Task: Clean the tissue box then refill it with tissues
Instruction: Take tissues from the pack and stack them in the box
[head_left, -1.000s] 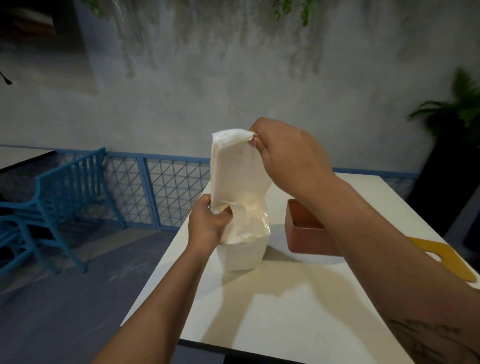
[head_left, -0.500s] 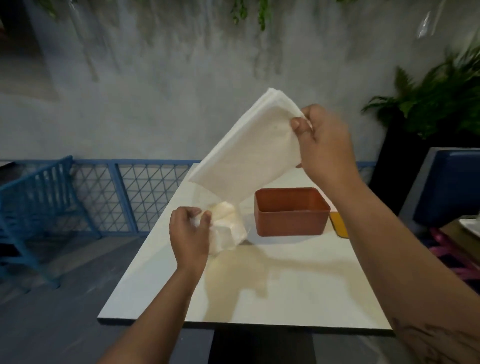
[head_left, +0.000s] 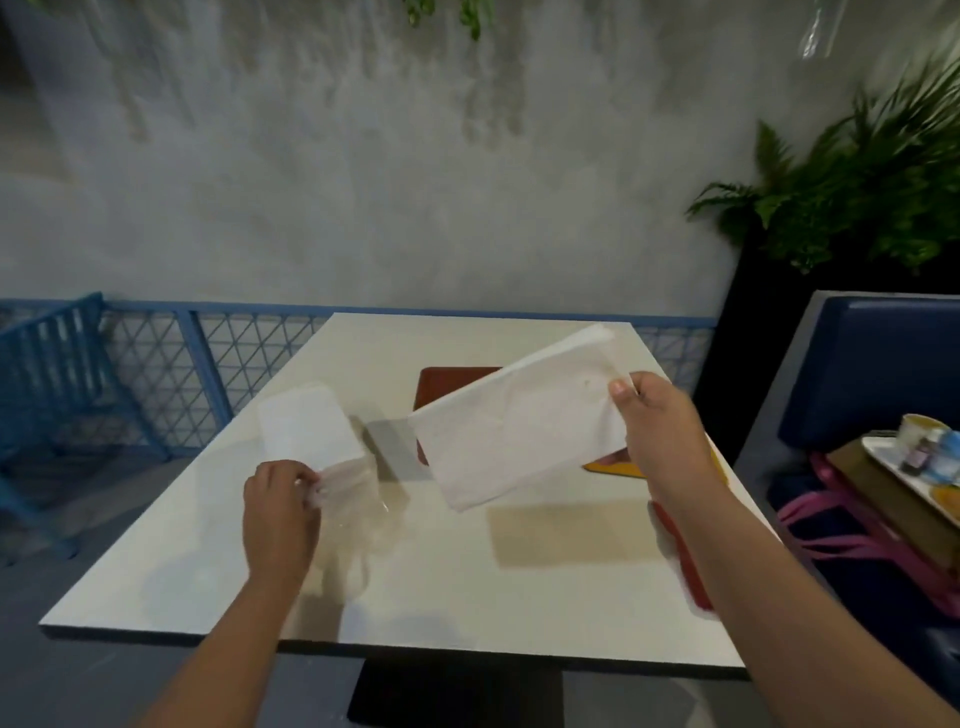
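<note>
One tissue stack (head_left: 519, 431), long axis rising rightward

Plenty of bare table (head_left: 467, 587) on the near side to reach through. Farther back it's tight: the held-up tissue stack (head_left: 519, 431) covers most of the tissue box (head_left: 452, 379), and the tissue pack (head_left: 306, 426) with its plastic wrapper (head_left: 353, 483) blocks the left.

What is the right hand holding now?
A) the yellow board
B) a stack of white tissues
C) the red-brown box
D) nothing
B: the right hand pinches the stack of white tissues by one end, in the air in front of the red-brown box; the left hand grips the plastic wrapper.
</note>
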